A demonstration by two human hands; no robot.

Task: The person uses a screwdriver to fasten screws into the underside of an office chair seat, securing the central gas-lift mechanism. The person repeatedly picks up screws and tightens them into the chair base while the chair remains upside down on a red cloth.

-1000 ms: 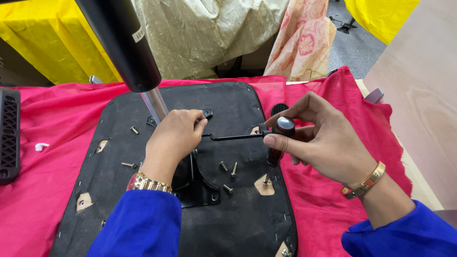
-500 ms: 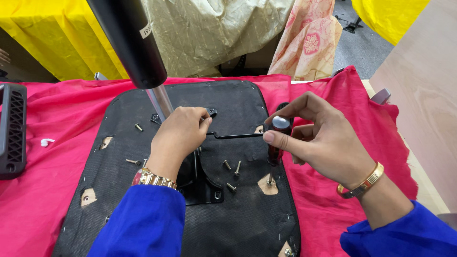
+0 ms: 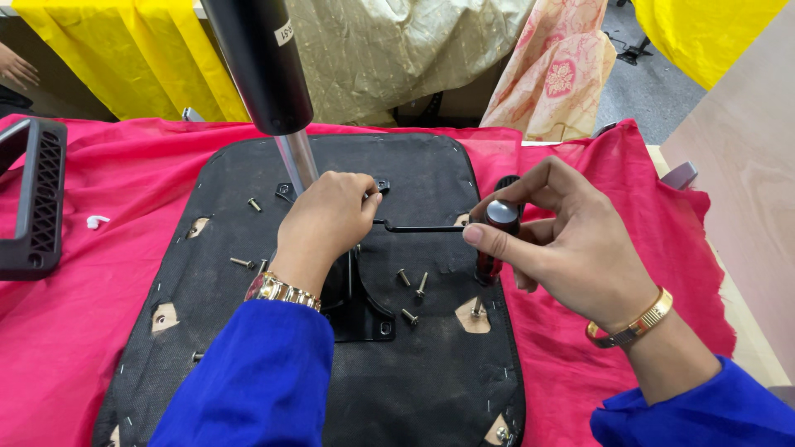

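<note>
The right hand (image 3: pixel 571 248) has its fingers (image 3: pixel 497 240) narrowed around the round black knob (image 3: pixel 500 213) at the end of a thin black lever (image 3: pixel 418 228), thumb and forefinger pinching it from both sides. The left hand (image 3: pixel 327 219) is curled shut over the lever's other end, where it meets the black mechanism plate (image 3: pixel 364 310); what the fingers there grip is hidden under the knuckles.

The plate sits near the middle of an upturned black seat base (image 3: pixel 215 281), which lies on a red cloth (image 3: pixel 99 248) over the desk. From the plate a chrome rod (image 3: pixel 300 161) rises into a black cylinder (image 3: pixel 261 62) toward the far edge.

To do this well, I judge the lever should stay level and in line with its hole, the left hand steadying the joint while the right guides from the knob with a light pinch, not a forceful one. The cylinder stands tall and could tip the whole piece if pushed sideways.

Loose screws (image 3: pixel 411 285) lie on the base just right of the plate, with others left of the left wrist; the forearms should stay off them. A red-handled screwdriver (image 3: pixel 487 263) stands under the right hand, touching the base. A black armrest (image 3: pixel 37 199) rests at the desk's left edge.
</note>
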